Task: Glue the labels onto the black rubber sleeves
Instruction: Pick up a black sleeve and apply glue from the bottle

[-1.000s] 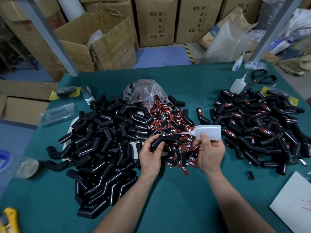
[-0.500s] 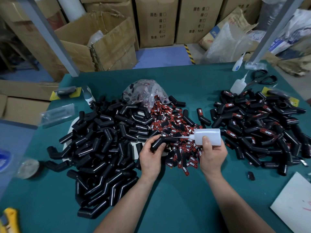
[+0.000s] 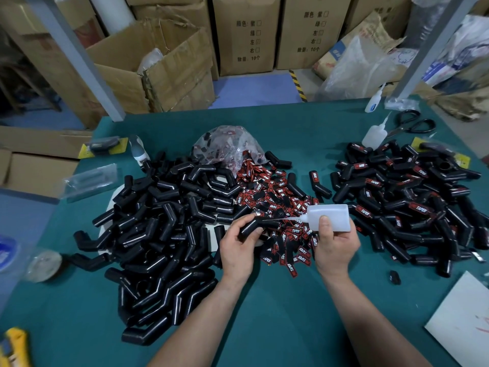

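My left hand (image 3: 238,245) grips a bent black rubber sleeve (image 3: 258,224) over the middle of the green table. My right hand (image 3: 334,242) holds a white glue bottle (image 3: 329,217) on its side, its thin needle tip touching the sleeve's upper face. Under both hands lies a heap of red-and-black labels (image 3: 280,207). A big pile of plain black sleeves (image 3: 164,229) covers the left side. A pile of sleeves with labels on them (image 3: 407,197) fills the right side.
A clear bag of labels (image 3: 227,145) stands behind the heap. Two more glue bottles (image 3: 374,132) and black scissors (image 3: 412,123) lie at the back right. A white sheet (image 3: 463,321) is at the front right, a yellow cutter (image 3: 13,345) at the front left. Cardboard boxes (image 3: 246,35) stand beyond the table.
The glue bottle has dropped slightly and its needle tip has moved left onto the sleeve. My left hand keeps the sleeve in about the same place.
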Demonstrator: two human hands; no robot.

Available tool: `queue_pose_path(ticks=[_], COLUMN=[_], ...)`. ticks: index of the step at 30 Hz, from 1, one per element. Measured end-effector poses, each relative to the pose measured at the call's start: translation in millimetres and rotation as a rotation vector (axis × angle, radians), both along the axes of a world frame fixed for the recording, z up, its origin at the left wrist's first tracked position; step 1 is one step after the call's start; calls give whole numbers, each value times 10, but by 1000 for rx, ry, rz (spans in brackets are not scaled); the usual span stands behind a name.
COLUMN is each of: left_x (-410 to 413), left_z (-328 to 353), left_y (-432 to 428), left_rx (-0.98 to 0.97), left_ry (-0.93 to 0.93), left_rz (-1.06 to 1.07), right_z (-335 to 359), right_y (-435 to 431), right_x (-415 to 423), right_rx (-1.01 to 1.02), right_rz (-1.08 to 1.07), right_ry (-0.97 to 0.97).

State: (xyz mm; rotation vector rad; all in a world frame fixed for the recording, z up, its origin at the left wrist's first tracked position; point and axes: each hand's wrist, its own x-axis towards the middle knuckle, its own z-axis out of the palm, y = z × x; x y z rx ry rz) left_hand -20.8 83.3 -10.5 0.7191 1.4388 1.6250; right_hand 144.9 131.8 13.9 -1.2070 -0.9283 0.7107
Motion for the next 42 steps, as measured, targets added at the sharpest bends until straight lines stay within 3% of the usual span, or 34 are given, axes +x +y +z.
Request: queue_pose_path(ticks=[42], left_x=[-1], left_z=[-7], left_y=[6], left_rx=[3], left_ry=[-3], left_rz=[14], right_z=[91], right_y=[-31], right_x=[-44], right_rx=[-2], right_rz=[36], right_ry=[13])
